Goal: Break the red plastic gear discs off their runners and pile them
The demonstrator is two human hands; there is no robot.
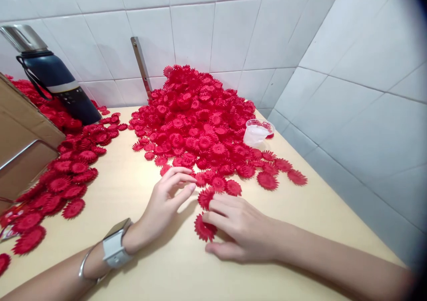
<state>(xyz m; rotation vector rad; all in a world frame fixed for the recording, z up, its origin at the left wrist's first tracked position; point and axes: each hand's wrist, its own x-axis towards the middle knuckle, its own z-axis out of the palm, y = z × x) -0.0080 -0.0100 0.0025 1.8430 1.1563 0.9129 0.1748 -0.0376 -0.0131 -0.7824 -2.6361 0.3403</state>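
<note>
My left hand (165, 203) hovers just in front of the pile of red paper-like flowers (190, 118), its fingers stretched forward and the thumb apart, with nothing visible in it. Low over the table, my right hand (245, 230) rests its curved fingers at the edge of one red flower (204, 228). Its thumb lies apart from the fingers, beside the flower. A second red flower (205, 198) sits partly under the same hand's upper fingers. All these flowers have round middles and jagged, petal-like rims.
A clear plastic cup (255, 134) stands at the pile's right side. On the left are more red flowers (71, 172), a dark blue flask (62, 81) and a cardboard box (26, 145). A metal strip (141, 65) leans on the tiled wall (196, 30) behind the table (167, 270).
</note>
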